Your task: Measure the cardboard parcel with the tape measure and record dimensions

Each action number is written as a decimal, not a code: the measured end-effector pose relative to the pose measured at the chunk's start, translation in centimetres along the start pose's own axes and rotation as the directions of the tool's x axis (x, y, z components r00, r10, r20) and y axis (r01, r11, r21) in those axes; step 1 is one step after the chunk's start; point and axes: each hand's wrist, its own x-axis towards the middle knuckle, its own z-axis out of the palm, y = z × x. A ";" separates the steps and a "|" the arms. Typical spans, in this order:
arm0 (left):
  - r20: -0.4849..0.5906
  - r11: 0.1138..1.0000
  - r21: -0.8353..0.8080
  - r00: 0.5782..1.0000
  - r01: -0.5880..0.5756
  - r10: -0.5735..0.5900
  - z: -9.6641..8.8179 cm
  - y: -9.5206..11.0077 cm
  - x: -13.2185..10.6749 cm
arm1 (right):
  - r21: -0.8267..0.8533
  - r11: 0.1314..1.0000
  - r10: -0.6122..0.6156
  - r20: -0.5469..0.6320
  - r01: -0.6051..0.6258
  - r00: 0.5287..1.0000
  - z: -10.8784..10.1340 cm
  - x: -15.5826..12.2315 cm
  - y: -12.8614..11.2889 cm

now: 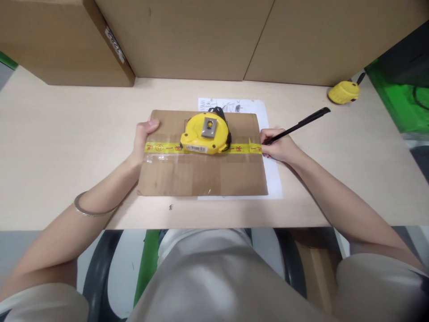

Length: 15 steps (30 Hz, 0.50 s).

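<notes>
A cardboard box (174, 176) with a strip of yellow printed tape across its top is in front of me. On top of it lies a yellow tape measure (197, 129) with a metal clip. My left hand (142, 138) grips the box's left side, thumb on the top edge and the other fingers hidden behind it. At the box's right edge, my right hand (278, 145) is closed around a black pen (308, 118) that slants up to the right. Its fingertips are close to the box side; whether they touch it I cannot tell. Under the box, a printed paper sheet (273, 179) partly shows.
Large cardboard boxes (187, 40) line the back of the pale table (50, 156). Another yellow tape measure (343, 92) stands at the back right. A green surface (389, 98) and a dark object lie beyond the right edge. The table's front edge is close to my body.
</notes>
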 end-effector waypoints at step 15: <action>0.018 0.996 -0.006 0.995 -0.094 0.094 -0.2 -0.1 0.3 | -0.053 0.998 0.022 0.031 -0.021 0.999 -0.3 0.2 -0.1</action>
